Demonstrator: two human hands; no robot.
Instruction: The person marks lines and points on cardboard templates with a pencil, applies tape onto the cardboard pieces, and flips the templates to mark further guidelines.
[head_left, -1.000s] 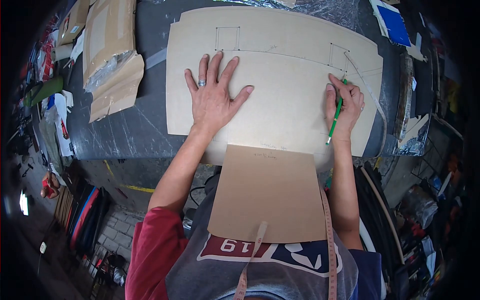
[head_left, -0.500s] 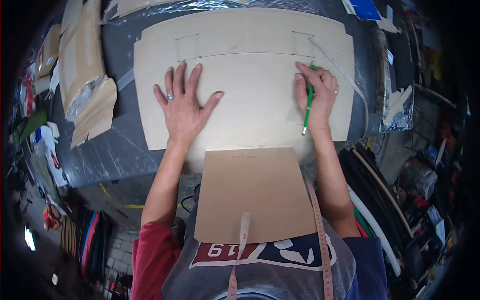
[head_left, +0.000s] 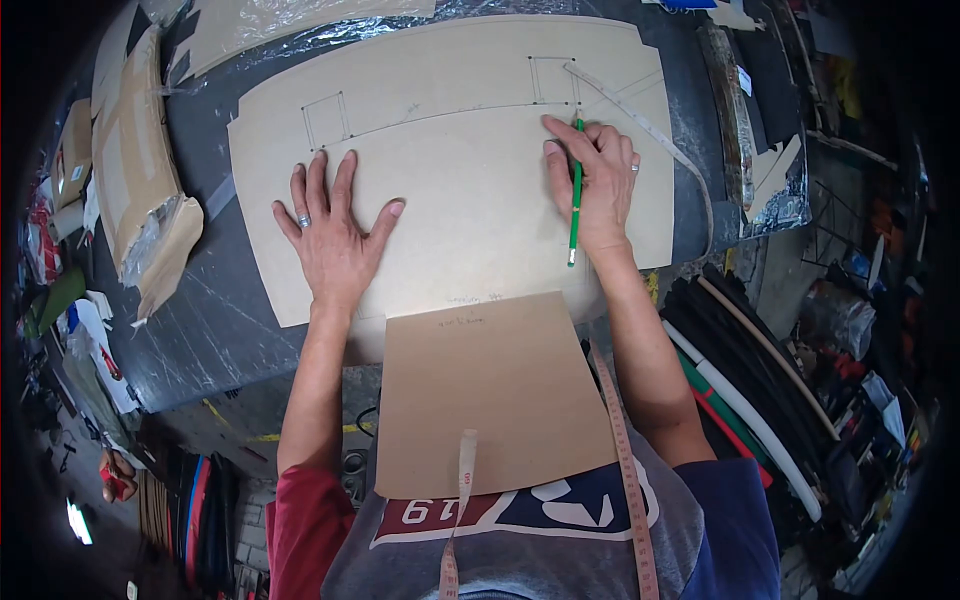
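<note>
A large beige paper pattern lies on the dark table, with two small rectangles and a long curved line drawn on it. My left hand rests flat on its left part, fingers spread, fingertips just below the left rectangle. My right hand holds a green pencil, its upper end by the lower corner of the right rectangle. A thin tape strip curves over the pattern's right side. A brown card piece extends from the pattern's near edge over my torso. A measuring tape hangs down my front.
Brown cardboard packaging with plastic lies at the table's left. A plastic-wrapped bundle and scraps are at the right. Rolls of material stand below right. A person in red is at the far lower left.
The view has shifted and turned, so the table and pattern appear further left and tilted. Both hands keep nearly the same places on the pattern, the pencil still in my right hand.
</note>
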